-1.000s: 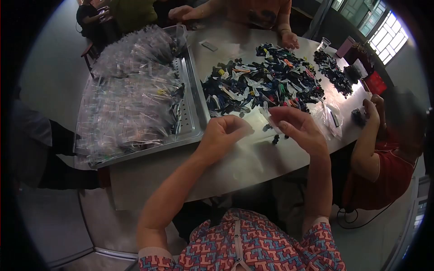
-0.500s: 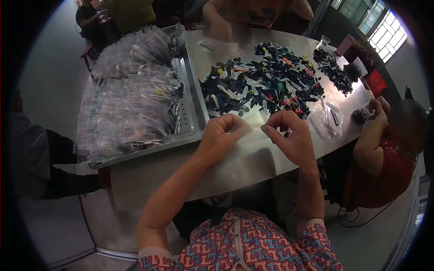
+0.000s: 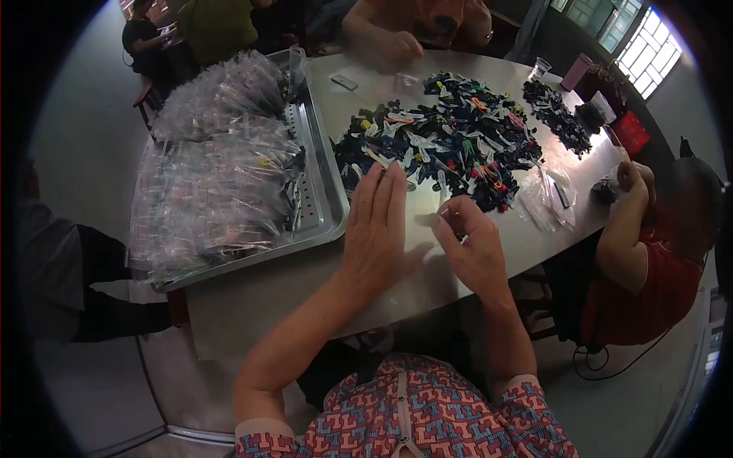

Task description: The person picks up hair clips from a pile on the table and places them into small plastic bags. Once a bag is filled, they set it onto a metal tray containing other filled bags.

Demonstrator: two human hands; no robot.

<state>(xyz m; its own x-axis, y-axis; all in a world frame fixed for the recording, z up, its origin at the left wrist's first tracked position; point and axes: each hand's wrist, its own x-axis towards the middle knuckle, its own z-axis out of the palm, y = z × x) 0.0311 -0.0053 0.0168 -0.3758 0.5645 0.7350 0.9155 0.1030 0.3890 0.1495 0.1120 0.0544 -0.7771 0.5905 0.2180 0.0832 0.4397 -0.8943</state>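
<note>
My left hand (image 3: pixel 372 229) is stretched out flat, fingers straight and side by side, at the near edge of a pile of small hair-clip-like pieces (image 3: pixel 450 141). Most of these are dark, mixed with white and a few bright colours. Whether the left fingertips touch any piece cannot be made out. Thumb and forefinger of my right hand (image 3: pixel 473 243) are pinched together on what looks like a small clear plastic bag (image 3: pixel 425 220). Its outline is faint against the shiny table.
A metal tray (image 3: pixel 330 191) at left holds heaped clear packets (image 3: pixel 214 183). Loose clear bags (image 3: pixel 544 202) lie right of the pile, near a smaller dark pile (image 3: pixel 561 118). One person (image 3: pixel 649 267) works at right; another person's hand (image 3: pixel 397 47) is across the table (image 3: pixel 305 305).
My left hand has let go of the clear bag, straightened its fingers and reached forward toward the pile. The right hand stays pinched, slightly further left. The person opposite has moved their hands.
</note>
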